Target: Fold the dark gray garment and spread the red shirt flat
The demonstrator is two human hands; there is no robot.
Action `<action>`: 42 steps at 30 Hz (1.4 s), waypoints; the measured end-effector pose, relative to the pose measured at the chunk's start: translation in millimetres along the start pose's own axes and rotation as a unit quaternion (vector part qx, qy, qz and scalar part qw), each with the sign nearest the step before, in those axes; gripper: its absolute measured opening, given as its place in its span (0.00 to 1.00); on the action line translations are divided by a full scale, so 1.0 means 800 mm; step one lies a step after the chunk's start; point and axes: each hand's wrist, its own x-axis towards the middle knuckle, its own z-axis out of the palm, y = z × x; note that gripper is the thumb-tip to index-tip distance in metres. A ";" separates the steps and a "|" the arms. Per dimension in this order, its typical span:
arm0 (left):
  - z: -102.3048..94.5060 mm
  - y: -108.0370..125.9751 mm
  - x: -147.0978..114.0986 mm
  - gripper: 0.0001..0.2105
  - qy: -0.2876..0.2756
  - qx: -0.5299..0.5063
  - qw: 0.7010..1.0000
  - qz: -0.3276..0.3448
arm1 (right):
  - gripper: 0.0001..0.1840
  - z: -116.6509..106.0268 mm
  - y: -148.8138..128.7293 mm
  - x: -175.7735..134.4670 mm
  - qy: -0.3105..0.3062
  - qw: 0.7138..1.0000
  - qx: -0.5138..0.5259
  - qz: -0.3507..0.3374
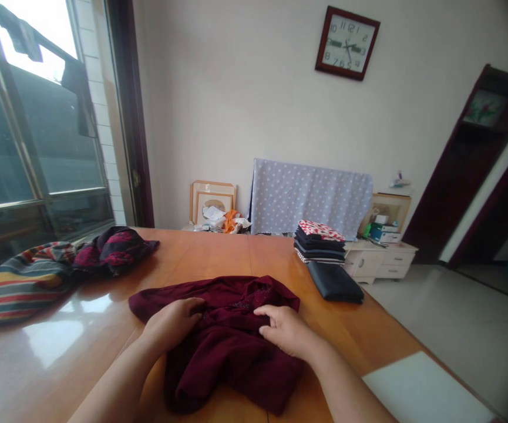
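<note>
A dark maroon garment [231, 364] lies crumpled on the wooden table in front of me, with small beads or sequins along its middle folds. My left hand [172, 323] rests on its left side, thumb and forefinger slightly apart on the cloth. On the right, my right hand [286, 332] touches the fabric near the beaded part, with a gap between thumb and forefinger. Neither hand visibly grips a fold. The undersides of both hands and the lower fingers are hidden.
Folded clothes [319, 244] form a stack at the table's far right, beside a folded black garment [335, 282]. Striped cloth [24, 288] and a dark floral garment [115, 249] lie far left. A pale sheet [425, 390] is at the near right edge of the table [183, 252].
</note>
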 end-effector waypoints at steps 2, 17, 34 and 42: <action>-0.001 0.003 -0.003 0.13 -0.030 0.028 0.999 0.019 | 0.12 0.005 0.006 0.003 0.021 1.000 -0.015 0.011; -0.013 -0.040 0.008 0.10 0.182 -0.074 0.971 -0.135 | 0.16 -0.052 0.044 0.023 0.361 0.899 0.242 0.047; 0.003 0.019 -0.010 0.11 0.053 -0.106 0.990 0.082 | 0.33 0.003 -0.036 -0.012 0.091 0.987 -0.023 -0.132; 0.002 0.013 -0.008 0.12 0.000 -0.016 0.992 0.129 | 0.07 0.004 -0.028 -0.009 0.054 0.987 -0.102 -0.111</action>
